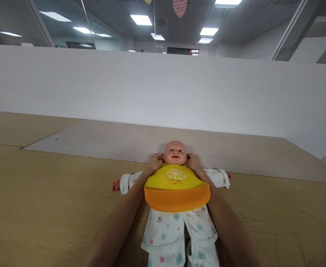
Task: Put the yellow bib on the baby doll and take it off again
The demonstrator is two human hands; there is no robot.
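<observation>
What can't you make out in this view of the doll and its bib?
All from the head view:
The bib's neck fastening: hidden behind the neck of the doll and by the left hand and right hand.
The doll's ears: covered by those hands.
The doll's chest: covered by the bib.
The doll's feet: cut off by the bottom edge, below the patterned romper legs.

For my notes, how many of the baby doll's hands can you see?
2. One doll hand pokes from the sleeve on the view's left; another barely shows past the sleeve on the right.
</observation>
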